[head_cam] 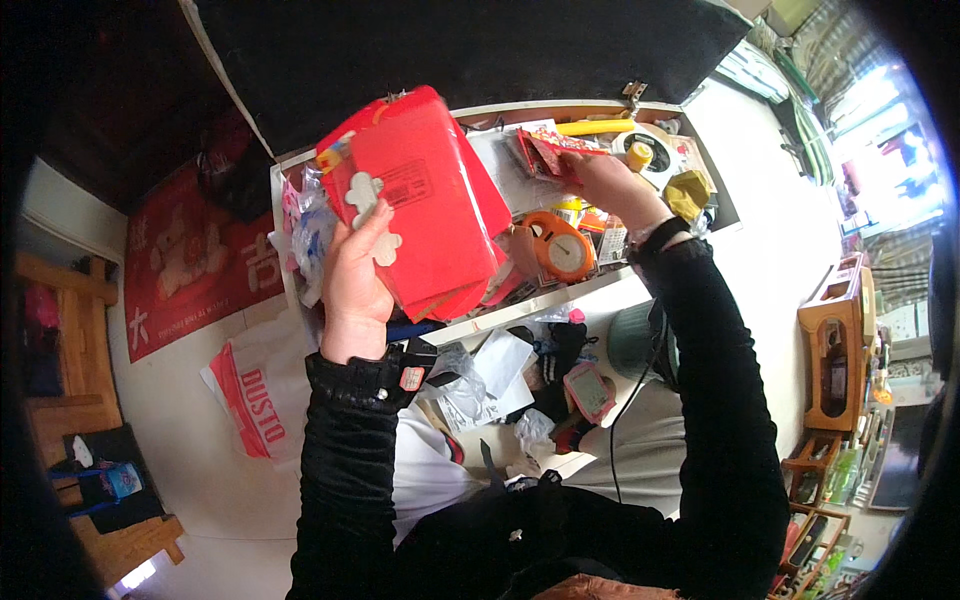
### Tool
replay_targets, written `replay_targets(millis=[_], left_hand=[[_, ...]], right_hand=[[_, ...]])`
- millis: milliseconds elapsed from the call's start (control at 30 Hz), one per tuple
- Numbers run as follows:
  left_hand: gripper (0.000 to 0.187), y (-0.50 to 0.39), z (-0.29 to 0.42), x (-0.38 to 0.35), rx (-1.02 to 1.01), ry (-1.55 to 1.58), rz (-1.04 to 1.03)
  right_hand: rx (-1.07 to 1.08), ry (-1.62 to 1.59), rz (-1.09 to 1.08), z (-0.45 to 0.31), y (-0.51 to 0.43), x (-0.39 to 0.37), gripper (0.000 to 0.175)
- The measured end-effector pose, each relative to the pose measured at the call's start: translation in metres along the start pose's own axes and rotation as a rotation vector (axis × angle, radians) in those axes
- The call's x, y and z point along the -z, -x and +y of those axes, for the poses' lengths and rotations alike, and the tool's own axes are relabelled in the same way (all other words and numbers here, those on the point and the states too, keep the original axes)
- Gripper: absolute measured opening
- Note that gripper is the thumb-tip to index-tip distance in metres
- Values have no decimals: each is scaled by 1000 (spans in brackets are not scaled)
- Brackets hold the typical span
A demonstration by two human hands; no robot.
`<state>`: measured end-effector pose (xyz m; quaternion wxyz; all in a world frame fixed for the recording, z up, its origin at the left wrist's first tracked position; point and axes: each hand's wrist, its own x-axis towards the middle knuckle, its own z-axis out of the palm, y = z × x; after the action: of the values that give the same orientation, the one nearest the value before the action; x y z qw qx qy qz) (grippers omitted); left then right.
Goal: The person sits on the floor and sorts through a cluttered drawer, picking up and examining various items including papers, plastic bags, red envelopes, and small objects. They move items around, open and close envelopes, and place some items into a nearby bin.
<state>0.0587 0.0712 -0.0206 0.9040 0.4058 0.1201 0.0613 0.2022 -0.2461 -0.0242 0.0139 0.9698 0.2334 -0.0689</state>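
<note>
A stack of red envelopes or folders (427,202) is gripped in my left hand (358,289), thumb on top beside a pale flower-shaped piece (364,191). My right hand (611,187) pinches a smaller bundle of patterned red packets (551,154). Both hands are over a cluttered storage box (480,324) with white edges. Below the right hand inside the box lies an orange device with a round dial (559,246). Beyond the right wrist are a yellow-capped item (639,156), a white ring-shaped thing (660,161) and an olive-yellow crumpled piece (686,195).
A raised black panel (465,56) with a metal hinge (634,91) stands behind the box. Papers (502,364), clear plastic bags (534,431) and a pink-framed object (589,391) lie near my legs, beside a grey-green bin (631,341). A white-and-red bag (259,390) is on the floor.
</note>
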Motion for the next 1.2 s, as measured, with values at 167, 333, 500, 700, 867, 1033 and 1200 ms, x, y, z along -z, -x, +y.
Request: replay_targets(millis=[167,333,500,700,867,1033,1200], left_hand=[[31,1,-10,-1,195,-111,-63],[33,13,-25,-10,410,25,-130],[39,17,-30,-19,422,186,-246],[34,16,-30,-19,258,-47,-78],[34,8,-19,-17,188,15,-93],[30,9,-20,-15,270,-47,-39],[24,6,-27,-11,366,-16,-65]], right_hand=[[-302,-27,232,-6,38,45,25],[360,-244,730,-52,91,82,27],[762,-139,461,-101,99,80,50],[274,-422,231,-63,52,47,89],[-27,-55,96,-42,-2,14,89],[-55,-23,40,-30,-15,26,32],[-336,-165,657,-1,28,65,29]])
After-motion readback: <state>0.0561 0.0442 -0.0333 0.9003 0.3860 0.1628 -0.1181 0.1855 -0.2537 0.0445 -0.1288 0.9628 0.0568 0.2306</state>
